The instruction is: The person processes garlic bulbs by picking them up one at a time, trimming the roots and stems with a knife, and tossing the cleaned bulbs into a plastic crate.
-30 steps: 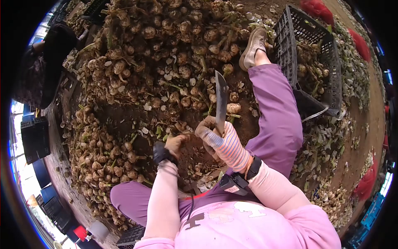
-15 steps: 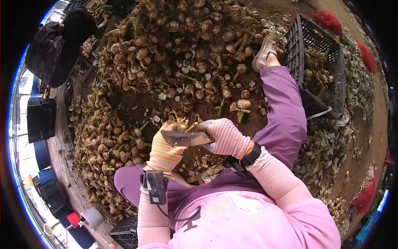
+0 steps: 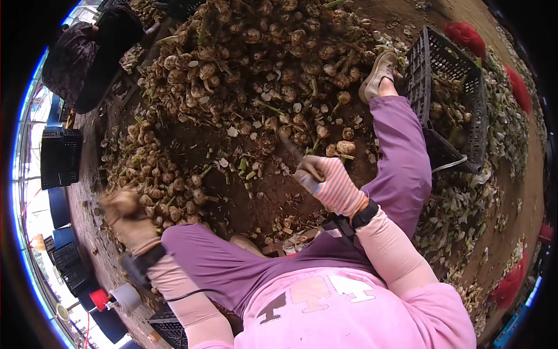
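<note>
The right hand (image 3: 328, 183) is closed around the handle of a knife (image 3: 292, 147), whose blade is thin and smeared by motion. The left hand (image 3: 131, 224) is motion-blurred beside the smaller garlic pile (image 3: 154, 180); whether its fingers are apart or gripping a bulb I cannot tell. Beyond both hands spreads the larger garlic pile (image 3: 256, 52), its far edge cut off. Right of the knife hand, a black crate (image 3: 419, 75) holds more bulbs, partly hidden by its walls.
</note>
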The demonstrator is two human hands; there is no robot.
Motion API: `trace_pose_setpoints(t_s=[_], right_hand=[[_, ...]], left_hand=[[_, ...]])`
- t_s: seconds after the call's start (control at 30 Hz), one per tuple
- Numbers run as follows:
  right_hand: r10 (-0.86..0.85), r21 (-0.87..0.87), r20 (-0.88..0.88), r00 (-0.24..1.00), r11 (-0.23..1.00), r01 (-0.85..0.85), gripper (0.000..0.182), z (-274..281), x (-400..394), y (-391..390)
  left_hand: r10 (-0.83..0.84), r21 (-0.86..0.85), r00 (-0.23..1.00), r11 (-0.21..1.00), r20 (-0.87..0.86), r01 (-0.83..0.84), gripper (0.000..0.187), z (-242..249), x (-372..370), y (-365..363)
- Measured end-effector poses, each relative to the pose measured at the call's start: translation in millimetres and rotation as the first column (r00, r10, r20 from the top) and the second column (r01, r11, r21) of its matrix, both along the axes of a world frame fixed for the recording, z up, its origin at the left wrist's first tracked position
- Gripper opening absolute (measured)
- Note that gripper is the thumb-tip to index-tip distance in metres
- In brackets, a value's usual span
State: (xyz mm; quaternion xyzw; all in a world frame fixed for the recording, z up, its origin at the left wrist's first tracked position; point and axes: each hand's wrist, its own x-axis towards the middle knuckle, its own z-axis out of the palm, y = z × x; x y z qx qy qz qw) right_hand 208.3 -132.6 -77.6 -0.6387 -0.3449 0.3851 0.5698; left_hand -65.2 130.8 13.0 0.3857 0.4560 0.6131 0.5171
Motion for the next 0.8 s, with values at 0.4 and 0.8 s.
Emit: trace_pose_setpoints(t_s=[0.4,0.8], right_hand=[[-0.115,-0.075,-0.282,0.953,0.992,0.097,0.017,11.6,6.4,15.0],[-0.092,-0.09,-0.046,0.995,0.992,0.087,0.016,5.0,10.5,20.0]], left_hand=[[-0.251,-0.429,-0.352,0.411,-0.902,0.804,0.049,-237.3,180.7,-60.3],[-0.803,-0.479,0.454,0.246,0.387,0.843,0.058,-237.2,127.2,-22.5]])
